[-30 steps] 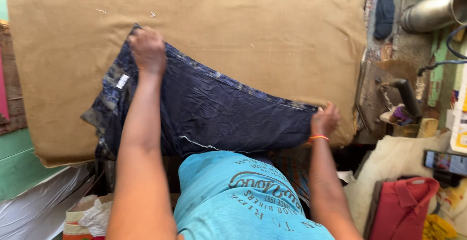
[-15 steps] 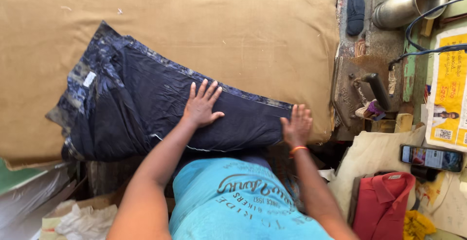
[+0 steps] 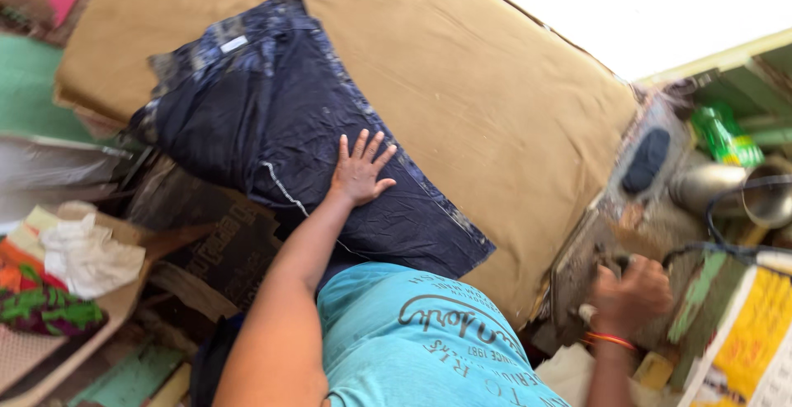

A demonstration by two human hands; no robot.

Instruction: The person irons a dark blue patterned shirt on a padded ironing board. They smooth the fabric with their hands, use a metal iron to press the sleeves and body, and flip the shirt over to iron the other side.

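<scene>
On the tan pad [image 3: 495,102], left hand [image 3: 360,172] flat (fingers spread) on dark jeans [image 3: 280,127]; right hand [image 3: 631,291] grips an iron handle [image 3: 587,315]

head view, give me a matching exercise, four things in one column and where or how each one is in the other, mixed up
1. left hand
2. right hand
3. dark garment
4. white cloth

a. crumpled in a box at far left
b. spread over the tan padded board
c. flat, fingers spread, on dark fabric
d. closed on a handle beside the board

Pairs: 1-c, 2-d, 3-b, 4-a
</scene>
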